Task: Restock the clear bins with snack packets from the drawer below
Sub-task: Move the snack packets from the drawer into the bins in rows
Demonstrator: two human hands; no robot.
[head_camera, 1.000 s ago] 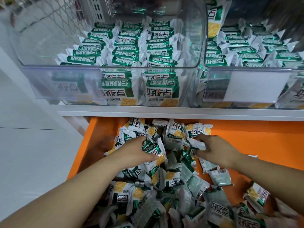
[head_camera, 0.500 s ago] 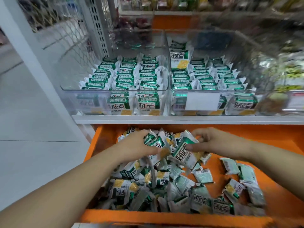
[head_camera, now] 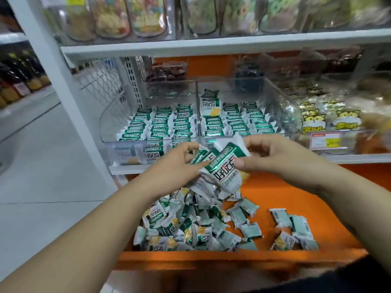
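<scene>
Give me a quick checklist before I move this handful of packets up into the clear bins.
1. Grip: ok, left hand and right hand both hold the bundle of packets.
2. Clear of the drawer: ok, the bundle is above the loose packets.
3. Space in the left clear bin: ok, the back behind the rows is free.
4. Bundle squared like the rows: not ok, its packets fan out at different angles.
5. Lowest packets in the bundle held firmly: cannot tell.
</scene>
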